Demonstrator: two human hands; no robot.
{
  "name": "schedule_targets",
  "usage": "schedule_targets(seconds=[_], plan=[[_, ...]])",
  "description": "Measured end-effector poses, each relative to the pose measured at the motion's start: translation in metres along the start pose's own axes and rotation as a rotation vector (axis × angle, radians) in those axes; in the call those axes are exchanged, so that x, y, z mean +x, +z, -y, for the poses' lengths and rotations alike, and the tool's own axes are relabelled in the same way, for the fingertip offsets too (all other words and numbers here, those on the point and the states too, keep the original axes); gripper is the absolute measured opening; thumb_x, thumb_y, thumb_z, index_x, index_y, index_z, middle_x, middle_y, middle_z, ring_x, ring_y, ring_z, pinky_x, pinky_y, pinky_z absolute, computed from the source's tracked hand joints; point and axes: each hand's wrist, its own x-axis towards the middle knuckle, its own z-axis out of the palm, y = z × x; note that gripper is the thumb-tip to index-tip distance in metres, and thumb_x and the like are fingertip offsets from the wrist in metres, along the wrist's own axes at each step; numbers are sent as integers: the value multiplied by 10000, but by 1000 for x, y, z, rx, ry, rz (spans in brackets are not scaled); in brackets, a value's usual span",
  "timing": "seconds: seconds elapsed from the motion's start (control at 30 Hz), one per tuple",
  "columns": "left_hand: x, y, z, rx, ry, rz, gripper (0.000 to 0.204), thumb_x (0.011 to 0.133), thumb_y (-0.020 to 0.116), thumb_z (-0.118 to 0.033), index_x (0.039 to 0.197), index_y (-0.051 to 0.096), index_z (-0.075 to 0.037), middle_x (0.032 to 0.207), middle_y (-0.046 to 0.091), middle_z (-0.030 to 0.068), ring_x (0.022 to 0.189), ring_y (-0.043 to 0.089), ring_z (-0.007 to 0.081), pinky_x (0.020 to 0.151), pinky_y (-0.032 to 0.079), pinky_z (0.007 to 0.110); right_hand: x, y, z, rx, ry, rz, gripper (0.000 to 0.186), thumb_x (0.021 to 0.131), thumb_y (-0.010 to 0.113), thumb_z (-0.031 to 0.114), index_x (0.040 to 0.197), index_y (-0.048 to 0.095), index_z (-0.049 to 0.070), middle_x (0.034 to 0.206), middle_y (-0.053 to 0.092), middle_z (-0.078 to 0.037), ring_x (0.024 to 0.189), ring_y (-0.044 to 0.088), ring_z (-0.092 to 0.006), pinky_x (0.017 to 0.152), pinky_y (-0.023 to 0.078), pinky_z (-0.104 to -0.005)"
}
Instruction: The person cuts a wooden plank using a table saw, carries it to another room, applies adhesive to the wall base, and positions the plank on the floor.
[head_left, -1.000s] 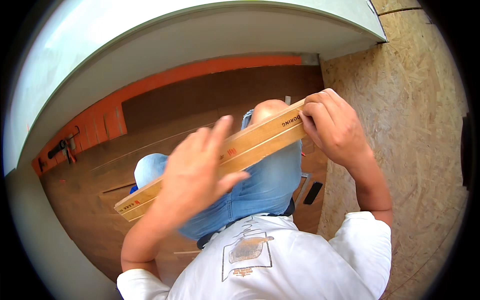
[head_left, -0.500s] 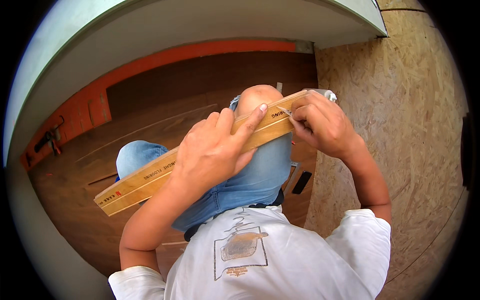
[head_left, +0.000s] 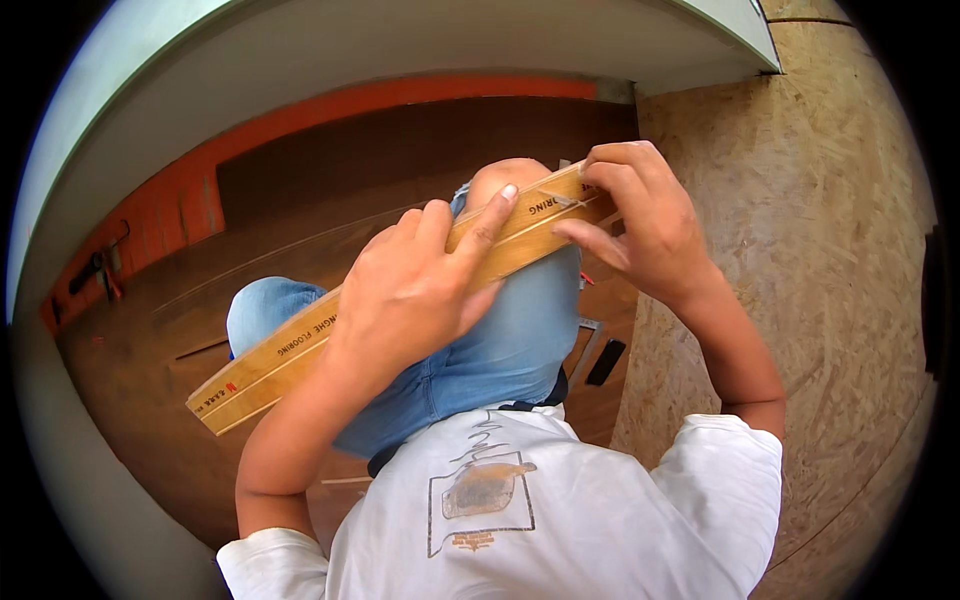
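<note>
A long pale wooden flooring plank [head_left: 270, 350] lies slantwise across my knees, its underside up. My left hand [head_left: 420, 285] presses on the plank's middle, fingers spread along it. At the plank's right end my right hand [head_left: 640, 220] pinches something thin and clear, like a strip of tape or film [head_left: 555, 198]; what it is exactly I cannot tell. I wear blue jeans [head_left: 500, 340] and a white shirt.
Dark brown laid floor boards [head_left: 300, 220] lie ahead, bordered by an orange strip [head_left: 180, 205] along a pale wall. Bare chipboard subfloor [head_left: 800, 250] spreads to the right. A small dark object [head_left: 605, 362] lies by my right thigh. Tools lie at far left [head_left: 95, 270].
The plank has swung lower on the left. My left hand has slid up along it toward the right end, and my right hand has shifted to pinching at that end.
</note>
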Motion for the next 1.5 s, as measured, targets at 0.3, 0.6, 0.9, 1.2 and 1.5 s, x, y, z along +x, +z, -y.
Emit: schedule_targets(seconds=[0.3, 0.6, 0.9, 1.2, 1.5], plan=[[-3, 4, 4, 19, 0, -28, 927, 746, 883, -297, 1573, 513, -100, 942, 532, 80, 839, 614, 248, 724, 563, 380, 14, 14, -5, -116, -292, 179, 129, 851, 691, 85, 874, 578, 27, 858, 557, -106, 776, 571, -279, 729, 518, -393], [0, 5, 16, 57, -86, 20, 912, 771, 865, -322, 1574, 503, -86, 948, 535, 92, 840, 623, 256, 723, 571, 394, -23, -13, 21, 334, -181, 292, 273, 803, 827, 28, 904, 573, 17, 887, 592, -125, 771, 585, -316, 685, 506, -423], [-1, 3, 3, 17, -15, -8, 976, 742, 880, -304, 1583, 467, -28, 950, 530, 93, 846, 613, 260, 732, 566, 383, 11, 13, 11, -44, -134, -57, 320, 808, 837, 97, 1057, 667, -10, 1069, 647, -136, 935, 645, -325, 794, 540, -444], [-3, 5, 4, 18, 10, -40, 979, 733, 880, -297, 1569, 469, 1, 950, 537, 94, 839, 604, 248, 759, 561, 366, 12, 24, 5, -152, -297, 31, 295, 765, 673, 78, 1034, 659, -43, 1055, 646, -164, 966, 638, -329, 804, 534, -425], [-3, 3, 4, 22, -1, -28, 960, 736, 879, -286, 1565, 479, -14, 951, 538, 91, 841, 610, 249, 751, 564, 371, 8, 13, 15, -157, -405, 225, 242, 751, 665, 100, 943, 630, -41, 953, 611, -157, 849, 605, -293, 705, 524, -404]])
